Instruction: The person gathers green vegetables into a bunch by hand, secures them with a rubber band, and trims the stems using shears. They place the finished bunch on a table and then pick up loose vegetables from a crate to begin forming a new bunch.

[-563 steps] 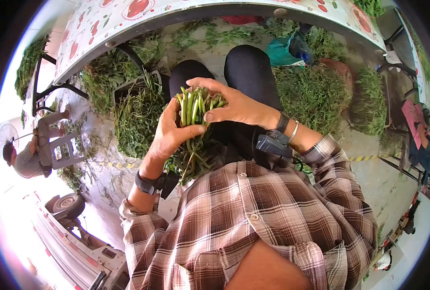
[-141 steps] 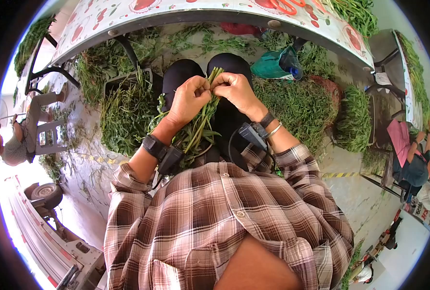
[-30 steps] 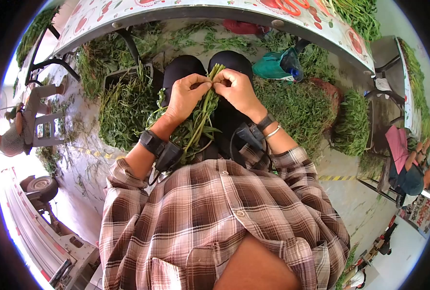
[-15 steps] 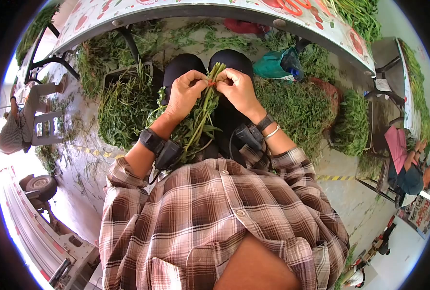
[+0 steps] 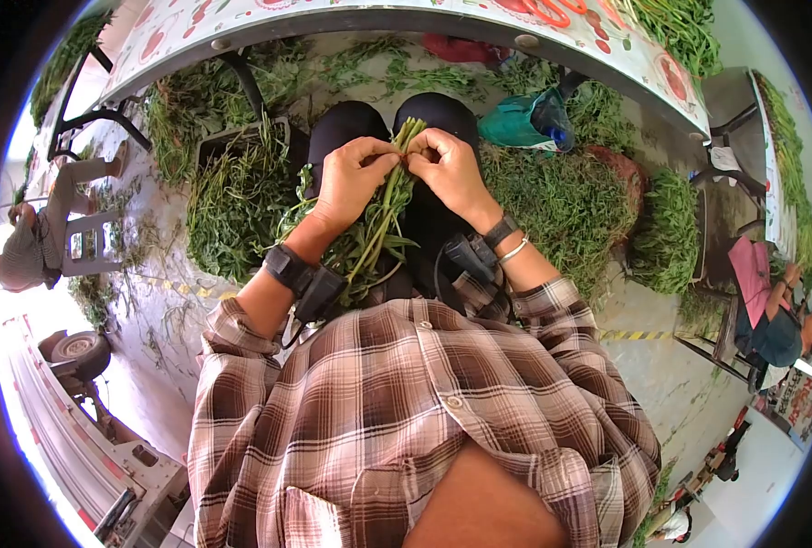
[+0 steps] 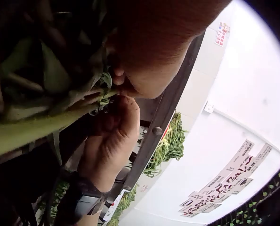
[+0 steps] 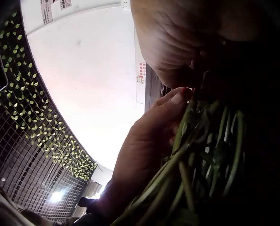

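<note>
A bunch of leafy green stems (image 5: 384, 226) lies over the lap, its cut ends (image 5: 413, 126) pointing away from the body. My left hand (image 5: 351, 179) is at the left side of the bunch, thumb and forefinger pinched together near the top. Opposite it, my right hand (image 5: 451, 175) pinches at the same height. Between the fingertips runs a thin red tie (image 7: 191, 89), mostly covered by the fingers; a bit of it shows in the right wrist view. In the left wrist view both hands meet close at the stems (image 6: 41, 123).
A patterned table (image 5: 305, 16) stands ahead, with orange-handled scissors (image 5: 552, 13) on it. A crate of greens (image 5: 241, 196) is at left, a heap of greens (image 5: 552, 215) at right, near a teal bag (image 5: 520, 123). Other people sit at both sides.
Earlier, both hands cupped the bunch upright and patted its stem ends. Since then it has been laid down and pinched at; the red tie, plain half a second ago, is now mostly covered.
</note>
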The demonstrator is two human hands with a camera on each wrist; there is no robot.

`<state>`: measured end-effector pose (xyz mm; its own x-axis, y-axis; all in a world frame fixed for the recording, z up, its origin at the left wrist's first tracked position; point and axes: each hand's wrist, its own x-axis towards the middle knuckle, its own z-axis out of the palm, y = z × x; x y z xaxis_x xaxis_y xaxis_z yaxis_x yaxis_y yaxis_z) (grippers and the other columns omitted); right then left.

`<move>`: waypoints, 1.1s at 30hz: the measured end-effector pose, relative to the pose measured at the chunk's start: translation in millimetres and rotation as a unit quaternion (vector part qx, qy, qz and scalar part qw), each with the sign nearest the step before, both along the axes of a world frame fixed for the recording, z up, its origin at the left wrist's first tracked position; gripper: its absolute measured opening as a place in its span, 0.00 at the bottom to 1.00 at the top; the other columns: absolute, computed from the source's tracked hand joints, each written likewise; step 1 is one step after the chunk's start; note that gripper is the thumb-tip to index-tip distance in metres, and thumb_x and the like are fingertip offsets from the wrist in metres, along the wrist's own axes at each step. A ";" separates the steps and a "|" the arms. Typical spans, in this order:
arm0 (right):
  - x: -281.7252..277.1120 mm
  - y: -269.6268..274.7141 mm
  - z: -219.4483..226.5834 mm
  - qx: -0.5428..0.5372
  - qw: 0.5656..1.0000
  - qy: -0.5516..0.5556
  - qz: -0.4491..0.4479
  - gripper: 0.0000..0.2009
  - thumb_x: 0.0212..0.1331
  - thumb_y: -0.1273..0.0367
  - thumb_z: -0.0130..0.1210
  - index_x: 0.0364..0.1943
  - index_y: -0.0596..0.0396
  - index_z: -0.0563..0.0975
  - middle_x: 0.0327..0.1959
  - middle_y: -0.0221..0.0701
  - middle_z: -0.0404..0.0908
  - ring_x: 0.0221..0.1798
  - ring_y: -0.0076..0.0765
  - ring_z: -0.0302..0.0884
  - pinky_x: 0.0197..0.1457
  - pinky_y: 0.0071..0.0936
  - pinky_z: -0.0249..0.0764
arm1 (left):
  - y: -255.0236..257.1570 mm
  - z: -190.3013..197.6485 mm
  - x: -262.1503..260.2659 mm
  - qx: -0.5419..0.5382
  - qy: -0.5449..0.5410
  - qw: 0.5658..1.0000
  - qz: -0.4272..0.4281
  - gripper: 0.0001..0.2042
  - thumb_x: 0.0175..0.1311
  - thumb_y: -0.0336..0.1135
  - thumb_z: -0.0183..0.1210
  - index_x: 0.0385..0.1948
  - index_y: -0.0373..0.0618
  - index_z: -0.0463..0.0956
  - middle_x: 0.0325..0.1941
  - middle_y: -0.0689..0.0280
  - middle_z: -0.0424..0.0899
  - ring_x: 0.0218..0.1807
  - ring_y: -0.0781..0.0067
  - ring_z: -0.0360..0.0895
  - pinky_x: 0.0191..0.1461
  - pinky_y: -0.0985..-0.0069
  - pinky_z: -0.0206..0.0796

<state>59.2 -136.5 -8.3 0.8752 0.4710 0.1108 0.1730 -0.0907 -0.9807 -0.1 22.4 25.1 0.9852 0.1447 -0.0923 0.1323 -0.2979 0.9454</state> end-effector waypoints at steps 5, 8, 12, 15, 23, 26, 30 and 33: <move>-3.0 -1.7 10.7 -0.009 0.999 -0.033 0.002 0.07 0.46 0.77 0.59 0.30 0.61 0.75 0.26 0.30 0.70 0.26 0.25 0.68 0.31 0.24 0.68 | 1.0 -3.4 0.4 -0.016 0.012 1.000 0.005 0.07 0.59 0.28 0.60 0.35 0.36 0.80 0.27 0.71 0.79 0.27 0.87 0.70 0.31 0.87 0.63; -4.1 -1.2 12.5 -0.032 0.996 -0.080 0.001 0.05 0.49 0.78 0.58 0.30 0.60 0.75 0.28 0.26 0.70 0.27 0.21 0.69 0.31 0.20 0.67 | 0.3 -4.9 1.5 -0.017 0.007 1.000 0.004 0.06 0.59 0.28 0.60 0.35 0.36 0.79 0.27 0.71 0.79 0.27 0.87 0.70 0.31 0.87 0.63; -2.1 0.4 11.4 -0.030 0.987 -0.156 0.005 0.05 0.48 0.79 0.58 0.30 0.60 0.74 0.27 0.30 0.71 0.26 0.25 0.69 0.31 0.23 0.67 | 0.2 -5.5 0.8 -0.021 0.004 1.000 0.006 0.06 0.59 0.28 0.60 0.35 0.36 0.79 0.26 0.72 0.79 0.26 0.87 0.70 0.31 0.87 0.63; -2.4 0.9 17.0 -0.034 0.987 -0.157 0.009 0.05 0.47 0.79 0.57 0.29 0.60 0.74 0.27 0.31 0.71 0.26 0.26 0.70 0.30 0.24 0.67 | 0.4 -3.2 -0.1 -0.024 0.000 1.000 0.007 0.05 0.60 0.28 0.59 0.34 0.37 0.79 0.26 0.72 0.78 0.26 0.87 0.70 0.30 0.87 0.63; -4.3 -2.0 18.5 -0.030 0.991 -0.132 -0.006 0.05 0.46 0.79 0.56 0.27 0.61 0.73 0.25 0.31 0.71 0.25 0.26 0.69 0.28 0.23 0.65 | -1.4 -1.3 0.4 0.008 -0.038 0.999 -0.007 0.04 0.61 0.28 0.58 0.31 0.37 0.78 0.25 0.72 0.76 0.24 0.86 0.70 0.28 0.86 0.63; -4.6 -5.7 17.4 -0.038 0.994 -0.105 -0.018 0.04 0.46 0.79 0.56 0.26 0.61 0.72 0.25 0.30 0.71 0.24 0.25 0.68 0.27 0.23 0.64 | 0.1 -3.3 1.5 0.000 -0.017 1.000 0.018 0.03 0.58 0.25 0.58 0.27 0.35 0.77 0.25 0.66 0.75 0.23 0.81 0.72 0.28 0.82 0.64; -7.7 -11.4 9.8 -0.061 0.992 -0.106 -0.017 0.03 0.47 0.79 0.55 0.26 0.61 0.73 0.25 0.29 0.70 0.24 0.23 0.66 0.26 0.22 0.62 | 3.4 -12.9 1.5 0.081 -0.066 0.994 0.013 0.03 0.56 0.26 0.58 0.26 0.36 0.75 0.24 0.62 0.74 0.25 0.72 0.72 0.31 0.76 0.65; -6.9 -12.7 6.4 -0.049 0.995 -0.087 -0.016 0.03 0.47 0.79 0.55 0.26 0.61 0.73 0.25 0.28 0.69 0.24 0.21 0.65 0.27 0.21 0.62 | 3.4 -8.7 2.9 0.099 -0.062 0.993 0.009 0.04 0.56 0.27 0.57 0.26 0.36 0.75 0.24 0.60 0.74 0.26 0.69 0.73 0.32 0.74 0.65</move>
